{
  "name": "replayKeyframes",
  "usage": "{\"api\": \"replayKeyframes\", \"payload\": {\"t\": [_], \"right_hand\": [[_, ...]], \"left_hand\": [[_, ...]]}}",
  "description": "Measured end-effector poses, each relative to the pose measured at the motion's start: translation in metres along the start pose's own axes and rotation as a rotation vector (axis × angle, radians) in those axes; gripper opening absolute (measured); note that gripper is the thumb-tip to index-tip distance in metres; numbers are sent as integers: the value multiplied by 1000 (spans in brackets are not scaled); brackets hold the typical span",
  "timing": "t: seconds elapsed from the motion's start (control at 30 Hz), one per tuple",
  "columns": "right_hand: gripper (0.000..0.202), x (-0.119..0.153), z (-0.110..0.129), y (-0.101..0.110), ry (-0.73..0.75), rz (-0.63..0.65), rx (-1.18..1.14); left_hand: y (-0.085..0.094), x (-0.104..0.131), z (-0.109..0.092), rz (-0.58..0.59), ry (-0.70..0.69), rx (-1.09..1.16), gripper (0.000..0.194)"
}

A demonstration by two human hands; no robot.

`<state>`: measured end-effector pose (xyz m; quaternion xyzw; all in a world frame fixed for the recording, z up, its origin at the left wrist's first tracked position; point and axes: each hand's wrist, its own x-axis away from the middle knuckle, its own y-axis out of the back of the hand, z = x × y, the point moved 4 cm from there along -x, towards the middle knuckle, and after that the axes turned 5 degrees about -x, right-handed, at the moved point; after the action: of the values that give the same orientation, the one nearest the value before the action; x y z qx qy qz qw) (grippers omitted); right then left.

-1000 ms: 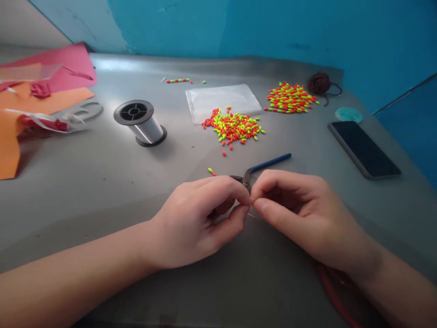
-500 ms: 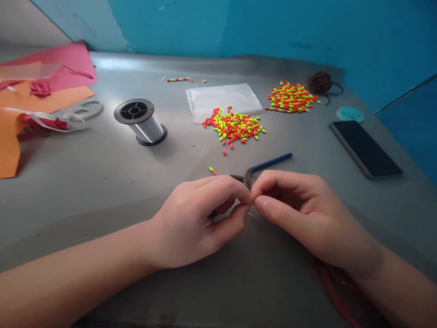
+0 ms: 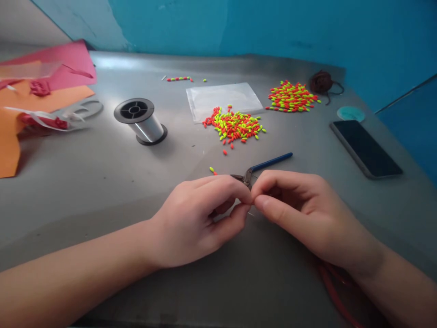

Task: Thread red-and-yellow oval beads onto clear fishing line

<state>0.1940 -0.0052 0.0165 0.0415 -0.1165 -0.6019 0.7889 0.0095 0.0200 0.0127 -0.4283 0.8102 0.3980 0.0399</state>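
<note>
My left hand pinches with thumb and index finger in the middle foreground. Fingertip to fingertip with it, my right hand pinches too. A thin clear thread pokes out just below the meeting fingertips; whether a bead is between them is hidden. Right behind the hands lie pliers with a blue handle, their other handle covered by my hands. A yellow-green bead and an orange one touch end to end beyond my left knuckles. Farther back is a heap of orange and yellow-green beads.
A spool of clear thread stands at left, near coloured sheets and white-handled scissors. Behind the heap lie a plastic bag and a short beaded strand. To the right are more beads, dark yarn and a phone.
Almost nothing differs. Both hands keep the same pinch at the same spot, and the objects on the table stay where they were.
</note>
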Motion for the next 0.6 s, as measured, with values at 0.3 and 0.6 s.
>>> {"api": "replayKeyframes", "payload": {"t": [0.3,0.6], "right_hand": [[15,1,0,0,-11,4,10],[14,0,0,-1,-17,7,-16]], "left_hand": [[0,0,1,2,24,-11,12],[0,0,1,-2,63,-8,13]]}}
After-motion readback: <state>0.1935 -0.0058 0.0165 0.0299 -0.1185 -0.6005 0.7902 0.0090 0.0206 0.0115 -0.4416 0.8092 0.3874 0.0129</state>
